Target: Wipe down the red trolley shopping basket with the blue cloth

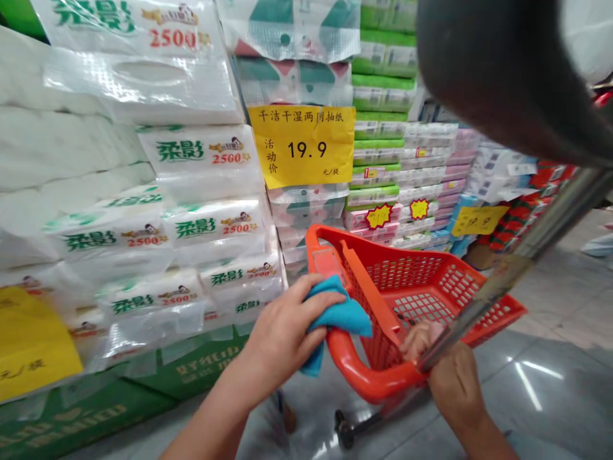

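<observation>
My left hand [282, 332] grips a crumpled blue cloth [341, 318] just above the near corner of a red plastic shopping basket [364, 377]. My right hand [453, 380] wraps around a slanted chrome pole [502, 294] of the shopping cart, close to the basket's rim. Its fingers reach towards the inside of the basket. The basket has mesh walls and an orange divider, and I see nothing lying in it. Part of its far side is hidden behind the pole.
Stacked plastic-wrapped tissue packs [205, 223] form a tall wall to the left and ahead, with a yellow price sign [302, 145] reading 19.9. A dark blurred object [512, 70] covers the upper right. Polished grey floor tiles [541, 390] spread to the right.
</observation>
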Tool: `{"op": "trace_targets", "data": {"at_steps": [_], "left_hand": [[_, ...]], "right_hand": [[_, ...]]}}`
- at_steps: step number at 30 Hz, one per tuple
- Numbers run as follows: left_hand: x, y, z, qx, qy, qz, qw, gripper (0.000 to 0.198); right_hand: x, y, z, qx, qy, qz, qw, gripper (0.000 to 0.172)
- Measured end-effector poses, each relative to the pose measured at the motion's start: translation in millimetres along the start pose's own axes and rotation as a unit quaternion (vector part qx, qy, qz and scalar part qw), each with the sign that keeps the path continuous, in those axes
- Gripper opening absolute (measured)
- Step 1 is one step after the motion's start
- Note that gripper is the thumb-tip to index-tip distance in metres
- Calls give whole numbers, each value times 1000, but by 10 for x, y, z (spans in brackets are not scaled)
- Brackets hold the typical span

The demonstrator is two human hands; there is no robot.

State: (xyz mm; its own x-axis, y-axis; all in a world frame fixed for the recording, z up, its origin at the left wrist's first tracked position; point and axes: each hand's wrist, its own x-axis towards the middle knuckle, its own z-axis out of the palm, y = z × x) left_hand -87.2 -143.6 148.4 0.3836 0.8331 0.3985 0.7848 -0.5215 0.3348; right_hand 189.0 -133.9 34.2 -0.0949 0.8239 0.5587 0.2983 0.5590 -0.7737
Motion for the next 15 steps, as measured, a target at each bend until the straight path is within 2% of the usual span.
{"op": "trace_targets", "data": {"at_steps": [3,5,9,11,13,15], "left_hand": [[265,-249,-22,51,39,-82,995,44],[405,-363,-45,46,48,-92,994,45],[409,-267,-158,6,-24,41,999,42],[408,-212,-202,6,-59,77,995,39],[515,-280,-202,21,-64,50,996,39],[707,-451,-159,48,-43,-21,998,40]], "right_hand": [[-38,-22,-38,6,-12,6,1000,51],[-36,-44,-47,5,-18,7,1000,52],[-41,-66,-59,6,-20,-1,1000,52],[-53,-59,-64,5,-19,-5,1000,52],[-58,-47,-59,6,-21,-7,1000,52],[-52,-34,-44,7,-22,-5,1000,53]]}}
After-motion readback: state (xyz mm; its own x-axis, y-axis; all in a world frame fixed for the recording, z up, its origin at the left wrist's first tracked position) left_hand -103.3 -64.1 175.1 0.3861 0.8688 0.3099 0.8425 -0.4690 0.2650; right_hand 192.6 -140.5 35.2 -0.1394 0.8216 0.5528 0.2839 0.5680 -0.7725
